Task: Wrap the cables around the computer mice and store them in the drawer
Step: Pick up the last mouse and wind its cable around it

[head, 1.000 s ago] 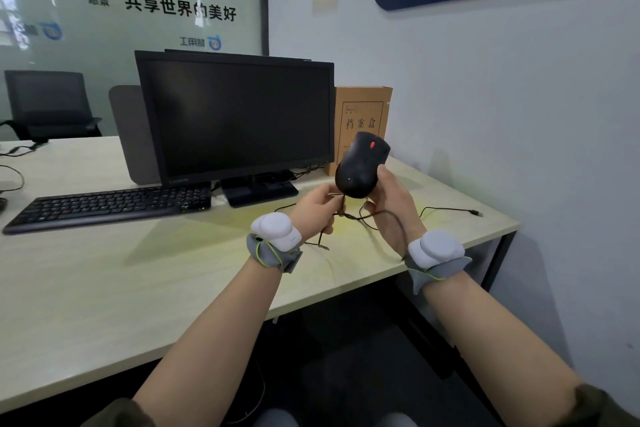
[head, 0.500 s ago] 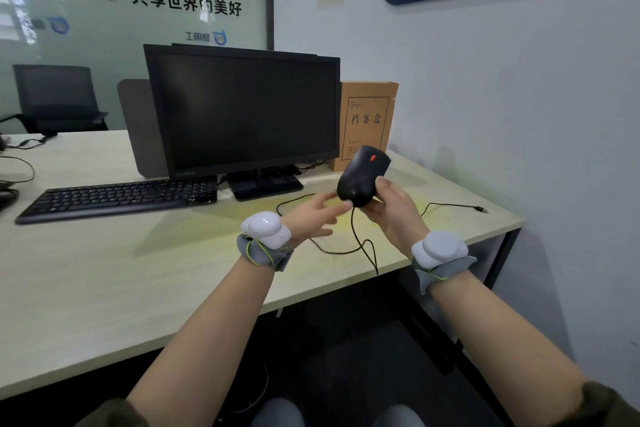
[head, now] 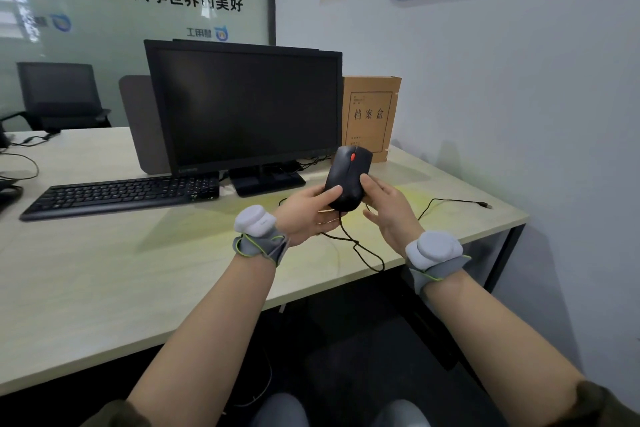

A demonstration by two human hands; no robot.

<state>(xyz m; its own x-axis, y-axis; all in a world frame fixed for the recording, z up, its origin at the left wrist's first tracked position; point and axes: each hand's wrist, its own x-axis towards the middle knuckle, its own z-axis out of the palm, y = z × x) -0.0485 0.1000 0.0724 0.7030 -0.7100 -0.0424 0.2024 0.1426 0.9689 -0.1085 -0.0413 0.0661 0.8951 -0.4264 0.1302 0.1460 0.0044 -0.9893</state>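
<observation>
A black computer mouse (head: 349,177) with a red scroll wheel is held above the desk's right half. My left hand (head: 308,213) grips its left side, thumb on top. My right hand (head: 388,210) touches its right side with the thumb, the other fingers spread below. The black cable (head: 360,248) hangs from the mouse's near end, loops over the desk's front edge and runs right to a USB plug (head: 485,205) lying on the desk. No drawer is in view.
A dark monitor (head: 249,107) and a black keyboard (head: 121,196) stand on the light wooden desk (head: 104,270). A brown file box (head: 372,118) leans at the wall behind the mouse. A black office chair (head: 59,97) is at the far left.
My left hand has come back onto the mouse and grips it. The mouse has turned more upright toward me, and the cable now hangs in a loose loop over the desk edge.
</observation>
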